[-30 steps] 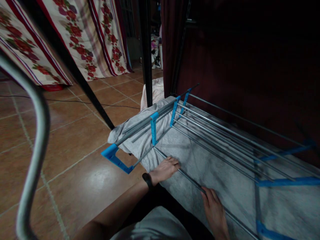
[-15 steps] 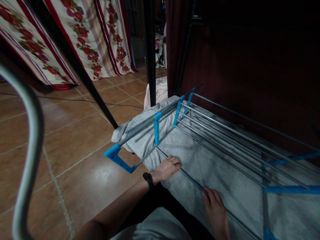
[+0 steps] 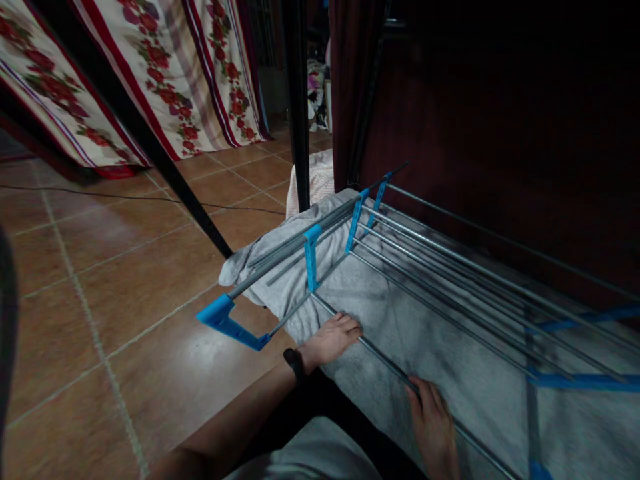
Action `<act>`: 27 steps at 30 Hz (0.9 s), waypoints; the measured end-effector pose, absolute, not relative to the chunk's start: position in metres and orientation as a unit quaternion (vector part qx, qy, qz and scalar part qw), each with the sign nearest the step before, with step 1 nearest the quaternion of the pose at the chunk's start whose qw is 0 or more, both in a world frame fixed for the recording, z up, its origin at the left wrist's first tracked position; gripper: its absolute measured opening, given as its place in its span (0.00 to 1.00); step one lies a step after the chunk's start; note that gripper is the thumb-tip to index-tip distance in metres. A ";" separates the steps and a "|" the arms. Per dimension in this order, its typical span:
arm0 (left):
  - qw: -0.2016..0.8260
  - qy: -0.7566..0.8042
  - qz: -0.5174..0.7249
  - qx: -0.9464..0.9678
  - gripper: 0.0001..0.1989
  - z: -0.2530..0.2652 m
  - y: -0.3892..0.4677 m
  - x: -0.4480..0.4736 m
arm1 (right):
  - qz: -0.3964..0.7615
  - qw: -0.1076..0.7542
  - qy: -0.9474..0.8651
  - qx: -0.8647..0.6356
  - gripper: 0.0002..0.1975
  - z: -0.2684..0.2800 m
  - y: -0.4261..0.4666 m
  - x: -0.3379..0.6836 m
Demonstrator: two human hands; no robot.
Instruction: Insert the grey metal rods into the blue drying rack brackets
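Note:
A metal drying rack with blue plastic joints point(image 3: 311, 259) lies across a grey blanket point(image 3: 400, 313). Both my hands are on its nearest metal rod point(image 3: 384, 361). My left hand point(image 3: 334, 339), with a dark band on the wrist, has its fingers curled over the rod near the left end. Farther right and closer to me, my right hand point(image 3: 434, 417) is wrapped round the same rod, thumb on the near side. Several parallel rods point(image 3: 450, 267) run between blue side pieces beyond my hands. A blue corner piece point(image 3: 235, 327) sticks out past the blanket's edge, over the floor.
Dark posts point(image 3: 296, 107) rise at the blanket's far left corner, one of them slanting point(image 3: 165, 167). A floral curtain point(image 3: 165, 80) hangs behind the tiled floor point(image 3: 165, 280), where a thin cable point(image 3: 125, 198) runs. A dark red panel point(image 3: 475, 133) stands behind the rack.
My view has shifted slightly, and the pale curved tube at the left has gone out of sight. Both hands keep their places on the rod.

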State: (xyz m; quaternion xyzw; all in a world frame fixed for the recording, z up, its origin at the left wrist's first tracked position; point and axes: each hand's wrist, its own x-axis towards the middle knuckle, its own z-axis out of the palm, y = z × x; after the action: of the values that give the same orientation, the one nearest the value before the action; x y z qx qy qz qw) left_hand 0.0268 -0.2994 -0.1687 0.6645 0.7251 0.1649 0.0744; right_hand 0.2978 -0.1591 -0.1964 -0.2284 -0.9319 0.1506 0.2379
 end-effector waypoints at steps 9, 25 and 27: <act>0.073 0.694 0.165 0.697 0.17 -0.152 -0.298 0.033 | 0.158 0.216 -0.935 -0.233 0.19 -0.197 -0.162 0.299; -0.034 0.706 0.143 0.693 0.20 -0.159 -0.316 -0.010 | 0.098 0.152 -0.911 -0.372 0.14 -0.161 -0.150 0.315; -0.073 0.694 0.159 0.698 0.21 -0.164 -0.316 -0.022 | 0.104 0.196 -0.886 -0.408 0.13 -0.158 -0.143 0.321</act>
State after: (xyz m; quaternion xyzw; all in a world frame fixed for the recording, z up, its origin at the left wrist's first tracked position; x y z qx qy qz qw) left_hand -0.0217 -0.3162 -0.1642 0.6980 0.6944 0.1592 -0.0726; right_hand 0.3209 -0.1430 -0.1581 -0.4076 -0.8857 0.1043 0.1962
